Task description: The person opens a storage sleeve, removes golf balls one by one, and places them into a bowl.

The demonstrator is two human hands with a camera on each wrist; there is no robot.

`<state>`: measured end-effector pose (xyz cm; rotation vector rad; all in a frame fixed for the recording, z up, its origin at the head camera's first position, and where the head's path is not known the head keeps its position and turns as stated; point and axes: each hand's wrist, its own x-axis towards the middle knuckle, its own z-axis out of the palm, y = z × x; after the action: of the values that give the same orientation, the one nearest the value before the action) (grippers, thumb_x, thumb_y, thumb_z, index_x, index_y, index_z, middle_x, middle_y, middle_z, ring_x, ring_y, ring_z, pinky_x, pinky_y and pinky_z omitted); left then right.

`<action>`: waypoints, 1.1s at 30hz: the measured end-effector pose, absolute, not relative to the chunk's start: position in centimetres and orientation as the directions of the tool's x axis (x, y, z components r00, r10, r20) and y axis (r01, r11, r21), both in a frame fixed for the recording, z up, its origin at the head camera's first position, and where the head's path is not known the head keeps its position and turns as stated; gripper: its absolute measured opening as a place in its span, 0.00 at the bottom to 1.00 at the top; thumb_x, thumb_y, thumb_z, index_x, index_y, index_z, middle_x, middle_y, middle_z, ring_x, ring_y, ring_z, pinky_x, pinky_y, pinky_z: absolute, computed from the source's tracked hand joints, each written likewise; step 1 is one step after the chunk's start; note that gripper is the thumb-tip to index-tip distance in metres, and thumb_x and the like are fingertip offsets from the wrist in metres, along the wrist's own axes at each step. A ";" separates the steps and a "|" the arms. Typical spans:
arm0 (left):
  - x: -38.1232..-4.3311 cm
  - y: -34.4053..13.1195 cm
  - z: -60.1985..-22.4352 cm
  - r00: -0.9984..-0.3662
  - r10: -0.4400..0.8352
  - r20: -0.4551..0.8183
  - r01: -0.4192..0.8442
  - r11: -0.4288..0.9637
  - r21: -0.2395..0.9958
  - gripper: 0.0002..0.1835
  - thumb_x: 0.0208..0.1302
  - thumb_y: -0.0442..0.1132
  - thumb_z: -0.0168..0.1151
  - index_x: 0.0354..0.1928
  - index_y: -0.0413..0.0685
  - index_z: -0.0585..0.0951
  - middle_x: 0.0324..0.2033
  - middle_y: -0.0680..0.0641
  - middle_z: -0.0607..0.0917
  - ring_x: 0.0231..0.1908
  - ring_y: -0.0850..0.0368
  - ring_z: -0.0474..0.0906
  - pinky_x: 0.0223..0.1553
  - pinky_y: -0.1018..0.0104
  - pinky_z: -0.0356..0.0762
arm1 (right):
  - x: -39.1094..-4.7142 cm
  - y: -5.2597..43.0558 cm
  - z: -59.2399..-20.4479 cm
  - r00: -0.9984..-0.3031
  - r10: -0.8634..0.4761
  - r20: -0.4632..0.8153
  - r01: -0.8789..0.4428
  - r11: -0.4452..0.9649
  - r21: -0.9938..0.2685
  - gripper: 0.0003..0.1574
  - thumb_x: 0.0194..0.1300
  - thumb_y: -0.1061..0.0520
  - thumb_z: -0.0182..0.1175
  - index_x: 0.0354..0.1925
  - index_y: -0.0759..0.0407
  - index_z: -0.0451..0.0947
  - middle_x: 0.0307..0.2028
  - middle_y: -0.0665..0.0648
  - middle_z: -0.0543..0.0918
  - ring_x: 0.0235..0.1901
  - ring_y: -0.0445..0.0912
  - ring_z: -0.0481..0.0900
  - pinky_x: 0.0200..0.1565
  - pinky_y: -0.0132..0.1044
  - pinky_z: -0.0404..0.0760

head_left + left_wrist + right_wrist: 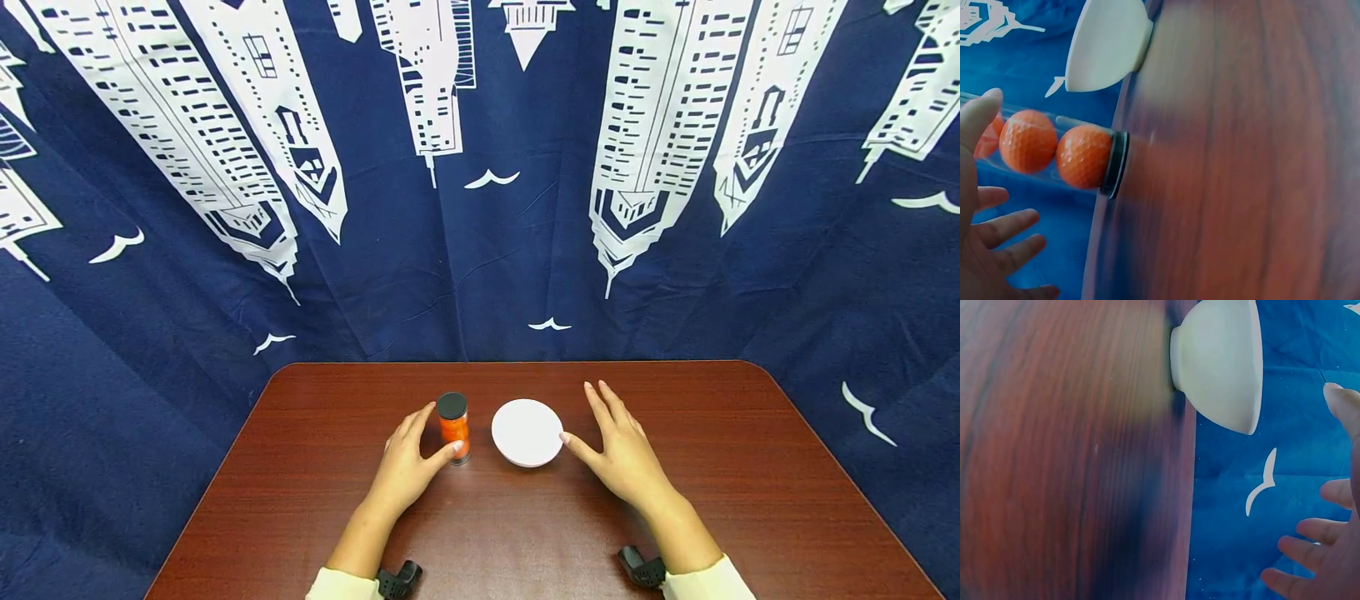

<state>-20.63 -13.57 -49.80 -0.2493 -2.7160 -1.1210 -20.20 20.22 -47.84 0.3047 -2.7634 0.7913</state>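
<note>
A clear tube of orange golf balls [454, 431] with a black lid stands upright on the table, left of a white bowl [527, 433]. My left hand [405, 467] is spread beside the tube, its thumb overlapping the tube's front in the head view. In the left wrist view the golf balls [1027, 141] show through the clear wall, and the fingers stay apart from one another. My right hand [626, 458] hovers with spread fingers at the bowl's right side, thumb tip right at the rim. The right wrist view shows the bowl [1222, 362] resting upright on its foot.
The reddish-brown wooden table [525, 533] has rounded far corners. Behind it hangs a dark blue cloth [510, 242] printed with white buildings and birds. A black wrist camera [401, 579] sits at the left sleeve, and another black camera [641, 568] at the right.
</note>
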 end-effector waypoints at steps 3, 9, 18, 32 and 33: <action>-20.7 -13.3 -50.1 -0.963 0.080 0.256 0.244 0.657 0.713 0.44 0.59 0.62 0.70 0.73 0.49 0.69 0.66 0.40 0.76 0.67 0.39 0.73 0.66 0.38 0.69 | -20.1 20.0 -47.7 -0.944 -0.125 0.304 -0.275 0.808 -0.521 0.55 0.66 0.32 0.62 0.79 0.53 0.53 0.78 0.66 0.55 0.73 0.70 0.59 0.66 0.74 0.59; -20.6 -12.8 -50.5 -0.972 0.062 0.228 0.219 0.592 0.775 0.42 0.59 0.60 0.71 0.71 0.48 0.71 0.65 0.39 0.78 0.66 0.40 0.74 0.66 0.39 0.71 | -20.0 19.7 -47.6 -0.942 -0.138 0.305 -0.297 0.767 -0.569 0.51 0.68 0.34 0.62 0.78 0.54 0.57 0.77 0.64 0.56 0.73 0.68 0.61 0.65 0.73 0.63; -21.1 -12.1 -50.7 -0.963 0.089 0.255 0.263 0.525 0.810 0.32 0.62 0.55 0.70 0.64 0.48 0.76 0.54 0.44 0.85 0.54 0.48 0.83 0.55 0.48 0.82 | -19.9 19.3 -47.8 -0.934 -0.174 0.313 -0.340 0.706 -0.622 0.46 0.69 0.39 0.63 0.76 0.54 0.60 0.74 0.63 0.62 0.72 0.64 0.64 0.66 0.68 0.67; -21.3 -11.6 -51.1 -0.968 0.100 0.229 0.247 0.524 0.815 0.27 0.63 0.44 0.72 0.61 0.46 0.74 0.49 0.39 0.86 0.48 0.46 0.86 0.49 0.53 0.85 | -19.7 18.5 -47.8 -0.917 -0.199 0.346 -0.382 0.689 -0.616 0.40 0.70 0.42 0.63 0.73 0.55 0.65 0.71 0.61 0.66 0.71 0.61 0.67 0.66 0.66 0.69; -21.2 -11.6 -51.0 -0.970 0.101 0.221 0.241 0.515 0.822 0.27 0.63 0.44 0.71 0.61 0.46 0.74 0.49 0.39 0.86 0.48 0.46 0.86 0.49 0.53 0.85 | -19.6 18.4 -47.7 -0.917 -0.199 0.346 -0.383 0.687 -0.617 0.40 0.70 0.42 0.63 0.73 0.54 0.65 0.71 0.60 0.67 0.71 0.60 0.67 0.66 0.66 0.69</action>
<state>-21.24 -11.61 -51.03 -0.2963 -2.6060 -1.4491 -19.64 18.40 -47.72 0.4655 -2.6483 1.0526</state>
